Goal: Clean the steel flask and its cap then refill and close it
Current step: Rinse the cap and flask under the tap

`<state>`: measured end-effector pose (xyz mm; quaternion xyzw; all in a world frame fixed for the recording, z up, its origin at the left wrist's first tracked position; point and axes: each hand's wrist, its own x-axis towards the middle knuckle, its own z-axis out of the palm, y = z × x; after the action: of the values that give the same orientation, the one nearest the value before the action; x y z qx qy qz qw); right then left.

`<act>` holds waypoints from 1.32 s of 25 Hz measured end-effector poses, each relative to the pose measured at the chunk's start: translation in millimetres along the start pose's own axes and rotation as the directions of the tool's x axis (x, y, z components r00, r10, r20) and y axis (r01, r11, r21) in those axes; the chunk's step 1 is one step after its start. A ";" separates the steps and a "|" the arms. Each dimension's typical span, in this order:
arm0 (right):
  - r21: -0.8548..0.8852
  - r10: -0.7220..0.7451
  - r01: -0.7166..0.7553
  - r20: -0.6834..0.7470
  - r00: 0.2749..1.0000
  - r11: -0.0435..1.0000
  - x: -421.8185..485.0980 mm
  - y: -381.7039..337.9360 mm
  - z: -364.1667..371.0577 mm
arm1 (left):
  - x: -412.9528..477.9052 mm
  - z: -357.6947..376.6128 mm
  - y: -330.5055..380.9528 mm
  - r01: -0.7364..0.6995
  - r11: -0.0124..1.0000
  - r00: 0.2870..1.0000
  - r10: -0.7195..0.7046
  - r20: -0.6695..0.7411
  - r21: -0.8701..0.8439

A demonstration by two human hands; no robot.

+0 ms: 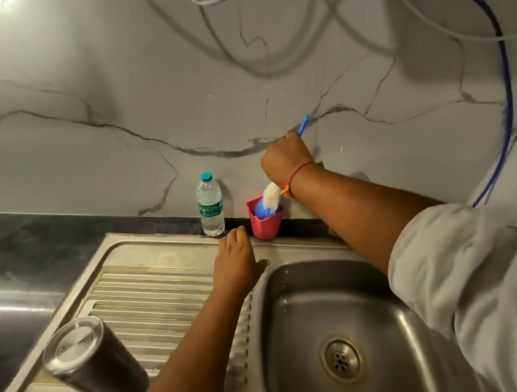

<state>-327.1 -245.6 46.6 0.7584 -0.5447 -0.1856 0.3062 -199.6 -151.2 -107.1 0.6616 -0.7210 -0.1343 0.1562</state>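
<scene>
The steel flask (91, 362) stands upside down on the ribbed drainboard (152, 297) at the lower left, its flat base facing up. No cap is in view. My right hand (285, 158) is closed around the blue handle of a bottle brush (271, 195), whose white and blue bristle head sits in a pink cup (266, 223) at the back of the sink. My left hand (238, 263) rests flat and empty on the sink rim, fingers apart, just left of the pink cup.
A sealed plastic water bottle (209, 206) stands by the marble wall, left of the cup. The steel sink basin (339, 334) with its drain lies at the lower right. A blue hose (504, 78) and grey cables hang along the wall.
</scene>
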 end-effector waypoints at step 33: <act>0.972 -0.228 -0.001 0.056 0.972 0.236 -183.8 -261.1 55.3 | -137.0 3.8 -83.7 0.290 0.944 0.957 -0.283 0.068 -0.156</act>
<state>-237.1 -30.1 -178.2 0.8023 -0.5123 0.0964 -0.2907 -114.3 -22.3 -150.5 0.7412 -0.6067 -0.2293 0.1731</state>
